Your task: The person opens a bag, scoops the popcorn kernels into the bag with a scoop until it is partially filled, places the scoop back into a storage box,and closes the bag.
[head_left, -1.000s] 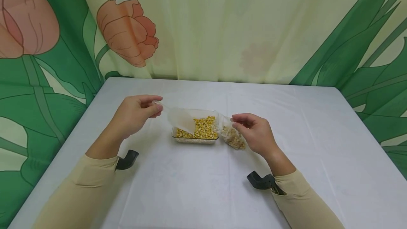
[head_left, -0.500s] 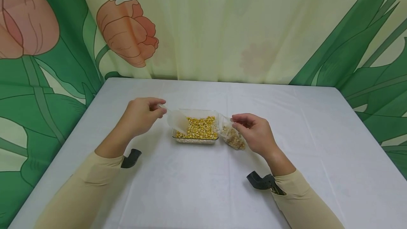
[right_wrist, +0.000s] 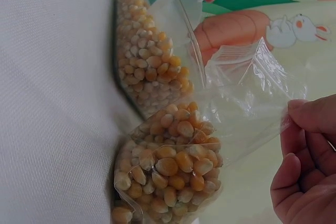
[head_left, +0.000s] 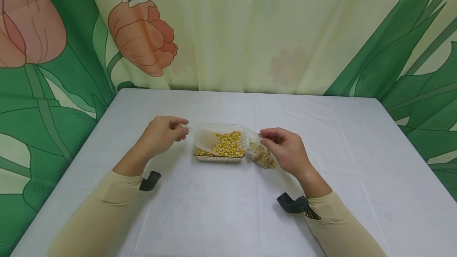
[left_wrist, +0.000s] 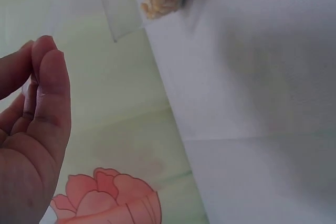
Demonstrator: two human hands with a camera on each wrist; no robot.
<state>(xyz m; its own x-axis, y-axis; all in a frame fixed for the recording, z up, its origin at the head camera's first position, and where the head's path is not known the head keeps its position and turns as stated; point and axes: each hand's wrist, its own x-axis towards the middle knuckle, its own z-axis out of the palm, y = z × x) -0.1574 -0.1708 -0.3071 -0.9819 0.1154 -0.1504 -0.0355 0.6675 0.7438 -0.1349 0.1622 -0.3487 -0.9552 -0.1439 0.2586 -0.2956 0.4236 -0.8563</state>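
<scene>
A clear rectangular container [head_left: 219, 159] of yellow corn kernels [head_left: 230, 142] sits mid-table. At its left, my left hand [head_left: 163, 133] pinches the handle of a translucent white scoop [head_left: 207, 141]. The scoop's bowl is inside the container's outline, its tip over the kernels at the left. Close against the container's right side stands a clear zip bag [head_left: 262, 154], partly filled with kernels. My right hand [head_left: 287, 148] pinches the bag's upper edge between thumb and fingers. The right wrist view shows the bag's mouth [right_wrist: 241, 61] spread beside the container's rim.
A white cloth [head_left: 214, 209] covers the table. Behind it hangs a printed curtain [head_left: 250, 31] with flowers and leaves. A black device [head_left: 150, 181] sits at the left cuff, and another black device [head_left: 293, 203] at the right cuff.
My left hand has shifted right and a little nearer, and the scoop has dipped lower over the kernels at the container's left. My right hand and the bag have stayed put.
</scene>
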